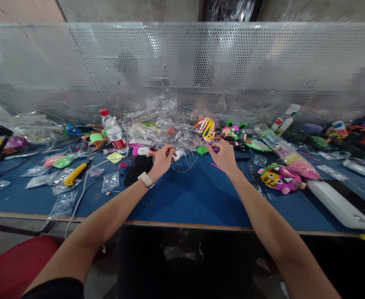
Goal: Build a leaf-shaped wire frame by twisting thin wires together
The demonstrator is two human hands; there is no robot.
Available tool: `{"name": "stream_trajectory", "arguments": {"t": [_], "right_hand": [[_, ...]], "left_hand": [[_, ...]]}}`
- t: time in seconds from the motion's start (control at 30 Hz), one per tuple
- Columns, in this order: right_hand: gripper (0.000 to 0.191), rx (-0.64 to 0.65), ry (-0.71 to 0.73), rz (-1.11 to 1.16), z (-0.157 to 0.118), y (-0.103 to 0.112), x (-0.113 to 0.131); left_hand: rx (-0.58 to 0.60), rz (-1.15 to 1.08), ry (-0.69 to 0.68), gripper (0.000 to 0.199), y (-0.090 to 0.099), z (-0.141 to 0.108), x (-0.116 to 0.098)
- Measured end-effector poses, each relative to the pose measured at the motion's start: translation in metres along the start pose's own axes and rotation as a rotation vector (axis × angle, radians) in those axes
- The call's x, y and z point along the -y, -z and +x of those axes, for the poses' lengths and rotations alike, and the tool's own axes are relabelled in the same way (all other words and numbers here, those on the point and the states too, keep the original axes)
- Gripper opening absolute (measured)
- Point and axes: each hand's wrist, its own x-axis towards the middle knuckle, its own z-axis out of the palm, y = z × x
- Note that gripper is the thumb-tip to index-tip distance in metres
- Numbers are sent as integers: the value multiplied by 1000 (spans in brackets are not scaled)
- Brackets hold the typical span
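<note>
My left hand (164,159), with a pale band on its wrist, has its fingers pinched at the left end of a curved, thin wire-like piece (185,162); what the fingertips hold is too small to name. My right hand (222,155) is closed around a small purple piece (215,149). Just left of its fingertips lies a bright green piece (201,150). Behind the hands are clear crumpled plastic (170,131) and an orange, yellow and white striped clay figure (206,128). A black phone-like object (138,169) rests beside my left wrist.
A red-capped bottle (115,133) and a yellow cutter (74,174) are on the left of the blue table (185,203). On the right are a pink clay mask (281,178) and a white device (341,204). A perforated metal panel (176,62) stands behind.
</note>
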Motion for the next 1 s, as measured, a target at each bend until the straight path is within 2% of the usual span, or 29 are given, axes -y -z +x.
{"name": "stream_trajectory", "arguments": {"t": [0.27, 0.53, 0.83, 1.0], "right_hand": [[66, 5, -20, -3, -1, 3, 5], [57, -23, -88, 104, 2, 7, 0], [67, 5, -65, 89, 3, 12, -4], [70, 15, -83, 107, 3, 12, -7]], "left_hand": [[24, 27, -9, 10, 1, -2, -4], [-28, -21, 36, 12, 1, 2, -7], [86, -127, 68, 14, 1, 2, -14], [111, -129, 51, 13, 0, 2, -17]]}}
